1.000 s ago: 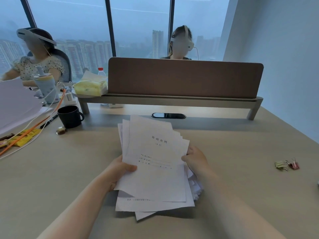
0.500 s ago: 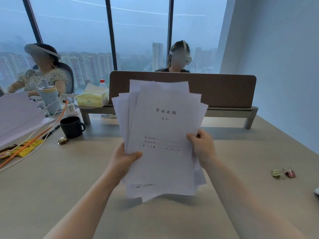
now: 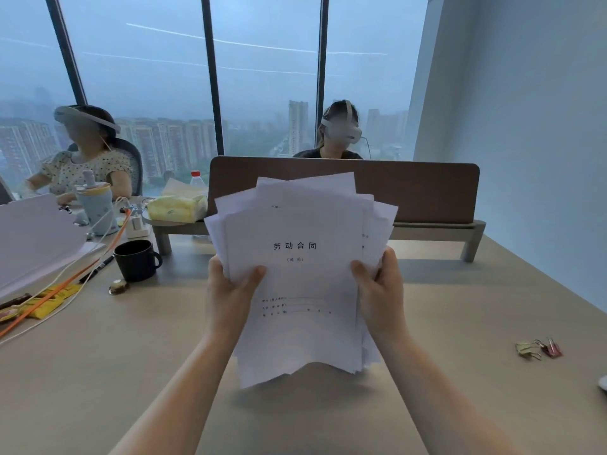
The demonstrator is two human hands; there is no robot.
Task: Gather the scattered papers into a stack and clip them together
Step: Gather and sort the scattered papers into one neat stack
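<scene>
A loose, uneven stack of white papers stands upright in the air over the table, its top sheet printed with a title. My left hand grips the stack's left edge, thumb on the front sheet. My right hand grips the right edge the same way. The sheets fan out at the top and the bottom edges sag unevenly. Two binder clips, one yellow-green and one pink, lie on the table at the right, apart from both hands.
A beige table carries a black mug, a pen, cables and yellow packets at the left, beside another paper pile. A brown divider crosses the back. Two people sit beyond it.
The stack has gone from lying low over the table to being held upright and higher. Both hands shifted to grip its two sides, with the sheets drawn closer together.
</scene>
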